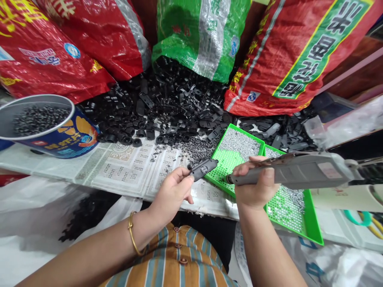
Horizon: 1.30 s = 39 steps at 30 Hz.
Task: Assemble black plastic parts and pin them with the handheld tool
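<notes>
The left hand (173, 192) pinches a black plastic part (203, 168) between thumb and fingertips, gripping it by its near end. The part is held just above the worktop's (30, 161) front edge, tilted up to the right, its flat face with holes turned to the camera. Its far end reaches the left rim of a green tray (224, 160).

The right hand (255, 187) is clenched around a grey driver (299, 171), with the thumb lying along the top of the body. The driver lies almost level, its tip (228, 179) pointing left over the tray, near the part but not touching it. The driver's rear end runs off to the right.

The tray has a perforated floor, and small silver screws (239, 141) are heaped at its far corner. A second green tray (311, 225) lies against its right side, with more screws strewn over it.

A newspaper (128, 167) covers the worktop under the left hand. Behind it spreads a pile (167, 107) of black plastic pieces, which spill from a green sack (203, 36) that stands between red sacks (89, 44). At the far left a tin (60, 137) holds small dark bits. The left wrist wears a gold bangle (131, 235), and a striped shirt (173, 263) shows at the bottom edge.
</notes>
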Available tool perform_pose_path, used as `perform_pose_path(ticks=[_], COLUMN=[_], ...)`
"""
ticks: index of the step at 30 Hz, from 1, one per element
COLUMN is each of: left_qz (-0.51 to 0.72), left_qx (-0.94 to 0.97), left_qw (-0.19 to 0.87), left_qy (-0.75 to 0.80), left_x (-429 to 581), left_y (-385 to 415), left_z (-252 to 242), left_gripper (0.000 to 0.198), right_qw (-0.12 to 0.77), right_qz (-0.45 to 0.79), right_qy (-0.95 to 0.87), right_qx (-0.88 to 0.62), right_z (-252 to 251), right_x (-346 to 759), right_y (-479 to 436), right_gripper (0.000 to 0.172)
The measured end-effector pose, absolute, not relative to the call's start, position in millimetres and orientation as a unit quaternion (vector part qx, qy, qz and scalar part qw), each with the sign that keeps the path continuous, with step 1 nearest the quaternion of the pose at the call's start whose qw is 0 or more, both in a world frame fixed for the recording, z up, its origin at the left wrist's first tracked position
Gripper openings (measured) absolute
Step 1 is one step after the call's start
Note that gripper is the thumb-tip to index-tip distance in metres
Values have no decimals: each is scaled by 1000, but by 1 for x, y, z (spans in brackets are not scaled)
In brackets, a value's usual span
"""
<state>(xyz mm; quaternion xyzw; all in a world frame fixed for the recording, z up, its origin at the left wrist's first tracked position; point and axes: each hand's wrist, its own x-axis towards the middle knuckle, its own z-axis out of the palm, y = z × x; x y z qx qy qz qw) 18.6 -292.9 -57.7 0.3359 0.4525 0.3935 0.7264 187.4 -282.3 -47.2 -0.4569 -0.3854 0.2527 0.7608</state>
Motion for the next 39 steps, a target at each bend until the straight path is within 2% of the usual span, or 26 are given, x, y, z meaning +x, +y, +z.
perform_pose_path(ticks=[7, 12, 24, 39], left_qz=[346, 326, 319, 309], left_qx=[431, 446, 441, 428], left_qw=[677, 675, 674, 673], left_qy=[486, 489, 499, 519], left_x=[19, 20, 24, 27], left_y=[-293, -295, -296, -294], left_z=[-59, -59, -62, -64], left_gripper=[11, 12, 9, 7], right_qw=[790, 756, 755, 710], right_qz=[249, 302, 347, 407], right_qy=[-390, -419, -428, -495], right_qx=[-402, -402, -355, -291], right_z=[-6, 16, 10, 8], right_x=[183, 162, 144, 142], right_y=[-290, -293, -282, -286], right_gripper=[33, 38, 33, 24])
